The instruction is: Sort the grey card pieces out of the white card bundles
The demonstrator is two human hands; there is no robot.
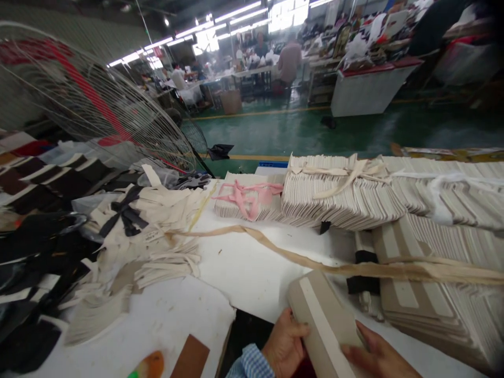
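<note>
At the bottom right, a beige panel with a white strip down its middle (325, 317) is held between my two hands. It looks like a stiff fabric piece or a stack of them; I cannot tell which. My left hand (285, 341) grips its left edge, thumb on top. On the other side, my right hand (378, 353) closes round the right edge, fingers partly cut off by the frame. Just right of it lie similar stacked beige panels (421, 310). A long tan cloth strip (283, 252) crosses the white table (220, 268) behind the held piece.
Bundles of pale panels (342, 194) line the table's far edge, one tied with a pink strip (248, 197). Cream offcuts (165, 210) and dark cloth pieces (35, 252) are heaped left. A large fan (98, 105) stands behind them. A brown rectangle (191, 357) lies in front.
</note>
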